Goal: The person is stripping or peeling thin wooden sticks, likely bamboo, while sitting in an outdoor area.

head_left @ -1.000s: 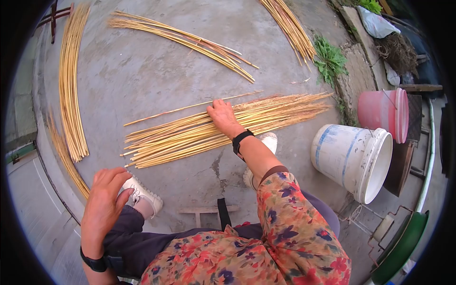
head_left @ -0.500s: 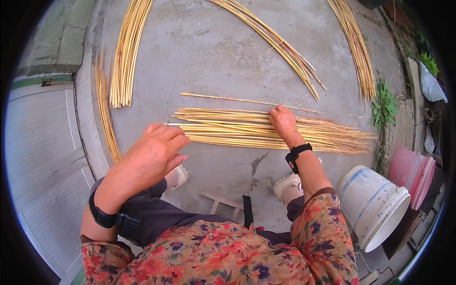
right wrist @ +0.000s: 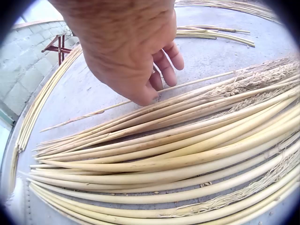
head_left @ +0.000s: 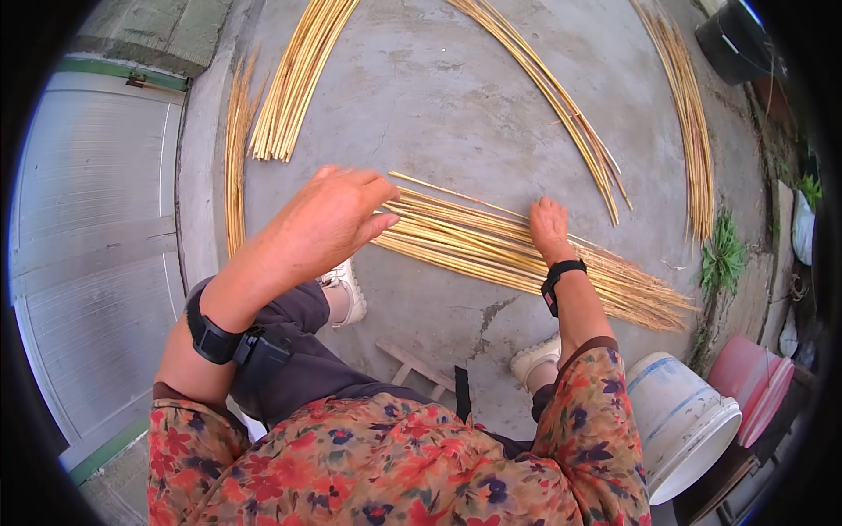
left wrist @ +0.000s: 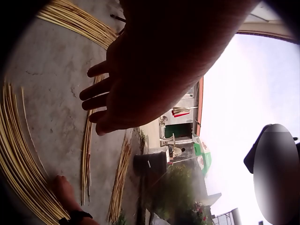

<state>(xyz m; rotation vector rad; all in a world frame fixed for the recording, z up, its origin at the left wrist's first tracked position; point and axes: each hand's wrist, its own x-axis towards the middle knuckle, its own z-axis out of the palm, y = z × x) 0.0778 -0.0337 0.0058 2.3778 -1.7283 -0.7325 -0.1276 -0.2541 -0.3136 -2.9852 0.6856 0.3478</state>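
A spread bundle of yellow stalks [head_left: 474, 238] lies on the concrete, its feathery ends toward the right. My right hand [head_left: 550, 230] is at the bundle's far edge, by a single thin stalk [head_left: 456, 193]. In the right wrist view the fingers of the right hand [right wrist: 136, 61] hang loosely bent beside that stalk [right wrist: 112, 107]; whether they touch it I cannot tell. Raised over the bundle's left end, my left hand [head_left: 338, 215] covers some stalk ends. In the left wrist view the left hand [left wrist: 140, 89] has its fingers apart and holds nothing.
More stalk bundles lie at the far left [head_left: 303, 74], far middle [head_left: 561, 101] and far right [head_left: 688, 123]. A white bucket [head_left: 671, 412] and a pink bucket [head_left: 745, 377] stand at the right, with a black bucket [head_left: 737, 44] beyond. A small wooden stool [head_left: 417, 368] is near my feet.
The head view has turned and shifted. My left hand has risen and come over to the bundle's left end. My right hand has moved along the bundle's far edge toward the feathery ends.
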